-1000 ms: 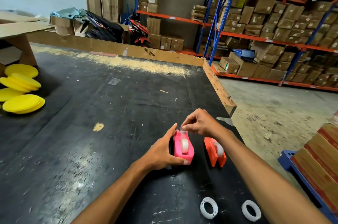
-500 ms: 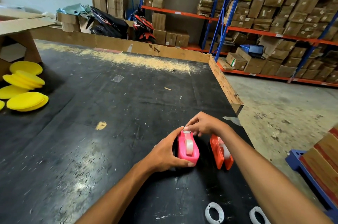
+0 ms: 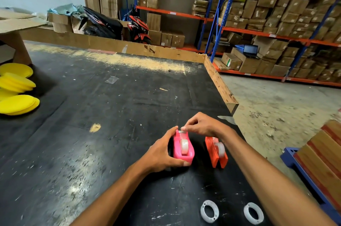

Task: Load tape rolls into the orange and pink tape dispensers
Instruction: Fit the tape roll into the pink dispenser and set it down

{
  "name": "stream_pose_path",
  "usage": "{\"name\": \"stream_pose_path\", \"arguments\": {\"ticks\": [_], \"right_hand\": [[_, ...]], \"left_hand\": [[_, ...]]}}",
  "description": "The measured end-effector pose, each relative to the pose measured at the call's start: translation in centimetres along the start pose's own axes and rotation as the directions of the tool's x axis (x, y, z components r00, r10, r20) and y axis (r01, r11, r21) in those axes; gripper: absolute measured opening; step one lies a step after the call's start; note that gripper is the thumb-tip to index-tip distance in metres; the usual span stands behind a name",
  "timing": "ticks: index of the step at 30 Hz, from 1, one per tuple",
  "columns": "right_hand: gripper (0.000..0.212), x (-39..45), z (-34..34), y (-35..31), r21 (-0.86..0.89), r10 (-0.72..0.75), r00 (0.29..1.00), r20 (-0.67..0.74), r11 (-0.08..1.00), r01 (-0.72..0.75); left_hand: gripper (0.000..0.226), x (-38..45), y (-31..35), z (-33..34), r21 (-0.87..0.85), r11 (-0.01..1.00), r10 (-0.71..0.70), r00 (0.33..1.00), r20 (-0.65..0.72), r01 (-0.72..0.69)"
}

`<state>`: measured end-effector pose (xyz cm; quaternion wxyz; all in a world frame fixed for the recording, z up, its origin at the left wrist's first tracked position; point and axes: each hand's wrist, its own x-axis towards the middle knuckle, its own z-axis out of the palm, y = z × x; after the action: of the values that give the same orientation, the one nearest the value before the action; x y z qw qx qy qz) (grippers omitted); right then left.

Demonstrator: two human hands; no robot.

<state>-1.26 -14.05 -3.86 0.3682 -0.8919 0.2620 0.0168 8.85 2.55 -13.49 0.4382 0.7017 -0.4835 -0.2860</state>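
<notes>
My left hand clamps the pink dispenser steady near the table's right edge while right fingertips pinch tape at its cutter.

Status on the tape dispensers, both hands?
Left hand gripping pink dispenser, roll seated. Right hand pinching at its front tip. Orange dispenser beside, roll in. Two white rings lie nearer; nothing blocking.
</notes>
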Motion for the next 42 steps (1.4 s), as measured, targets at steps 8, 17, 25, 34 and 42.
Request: {"name": "stream_pose_path", "arguments": {"ticks": [8,17,25,34,42], "right_hand": [[0.03,-1.9,0.3,0.2,-0.03,0.025,0.999,-0.04,0.999,-0.026],[0.028,-6.4,-1.3,1.5,-0.043,0.019,0.989,-0.144,0.999,-0.025],[0.028,-14.5,-2.6,2.2,-0.058,-0.021,0.986,-0.166,0.998,0.011],[0.044,-22.2,1.0,4.3,-0.419,0.224,0.972,0.065,0.891,-0.177],[0.033,-23.0,3.6,5.6,-0.526,0.081,0.987,-0.138,0.838,-0.142]], "left_hand": [[0.123,-0.3,0.4,0.1,0.019,0.999,0.029,0.999,0.026,-0.029],[0.137,-1.1,1.2,0.3,0.038,0.997,0.061,0.998,0.033,-0.062],[0.107,-5.2,2.7,0.3,0.209,0.973,0.151,0.956,-0.251,-0.099],[0.048,-10.1,8.3,5.2,0.485,0.805,0.34,0.936,0.097,-0.342],[0.042,-11.7,8.7,7.0,0.597,0.761,0.173,0.966,0.193,-0.255]]}}
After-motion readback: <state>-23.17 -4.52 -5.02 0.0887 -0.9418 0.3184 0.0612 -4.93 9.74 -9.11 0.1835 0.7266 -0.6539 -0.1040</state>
